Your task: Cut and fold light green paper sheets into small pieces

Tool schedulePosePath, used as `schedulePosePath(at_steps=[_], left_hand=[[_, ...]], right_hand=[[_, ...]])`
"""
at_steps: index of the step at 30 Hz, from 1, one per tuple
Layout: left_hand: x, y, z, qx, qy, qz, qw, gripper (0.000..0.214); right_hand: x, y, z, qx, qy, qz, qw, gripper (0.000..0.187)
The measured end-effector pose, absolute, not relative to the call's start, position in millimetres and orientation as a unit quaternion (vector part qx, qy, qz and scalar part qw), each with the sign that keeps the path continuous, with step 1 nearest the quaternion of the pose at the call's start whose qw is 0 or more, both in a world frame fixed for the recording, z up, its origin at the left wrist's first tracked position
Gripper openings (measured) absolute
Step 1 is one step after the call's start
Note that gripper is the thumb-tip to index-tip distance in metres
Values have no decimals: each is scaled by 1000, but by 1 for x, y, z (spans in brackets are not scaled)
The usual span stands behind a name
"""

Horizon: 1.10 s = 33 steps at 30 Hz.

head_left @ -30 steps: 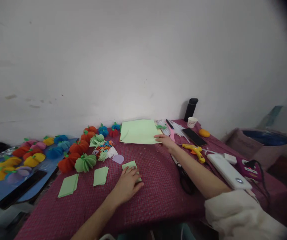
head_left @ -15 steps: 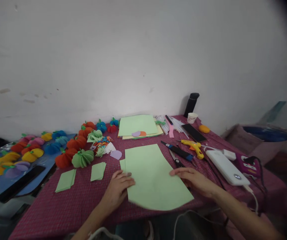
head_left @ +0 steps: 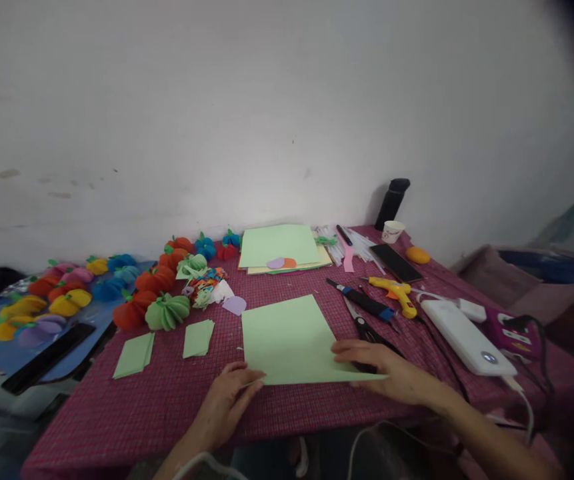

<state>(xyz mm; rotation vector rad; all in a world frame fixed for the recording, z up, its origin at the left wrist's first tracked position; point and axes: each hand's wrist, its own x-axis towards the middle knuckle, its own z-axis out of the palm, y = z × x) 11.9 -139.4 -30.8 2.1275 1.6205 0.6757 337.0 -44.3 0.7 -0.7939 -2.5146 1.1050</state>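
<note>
Green and thin, the paper sheet (head_left: 287,337) lies flat on the red checked tablecloth (head_left: 117,413) in the head view, near the table's front edge, between the two hands. At its near left corner the left hand (head_left: 227,400) touches it with fingers curled narrow; whether they pinch it I cannot tell. The right hand (head_left: 387,367) rests open and flat on the near right edge, just beside the scissors (head_left: 367,330). Folded green pieces (head_left: 198,337) lie to the left. Handling this sheet well probably means keeping both corners level and pressing evenly rather than dragging it across the cloth
</note>
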Motion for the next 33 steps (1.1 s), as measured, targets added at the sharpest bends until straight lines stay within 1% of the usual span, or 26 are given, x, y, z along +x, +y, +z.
schedulePosePath(at_steps=[2,8,12,16,22,27,30,33], left_hand=[[14,-142,-31,739,599,238,198,27],[20,-146,-39,660,677,260,196,32],[23,-137,-35,631,702,263,198,31],[24,-122,-27,617,733,222,181,28],[19,-98,-23,630,741,161,170,17],[7,-82,-13,654,725,122,178,40],[5,-73,-2,652,747,83,104,47],[18,-64,10,666,743,67,1,46]], right_hand=[[329,-42,-1,-270,-855,418,143,34],[316,-39,-17,-361,-804,447,153,41],[309,-34,-23,-401,-769,463,183,33],[303,-29,-27,-471,-755,415,187,26],[293,-24,-24,-535,-765,319,161,40],[285,-16,-19,-549,-780,274,122,44],[282,-12,-18,-548,-785,268,112,44],[280,-11,-18,-545,-787,267,113,48]])
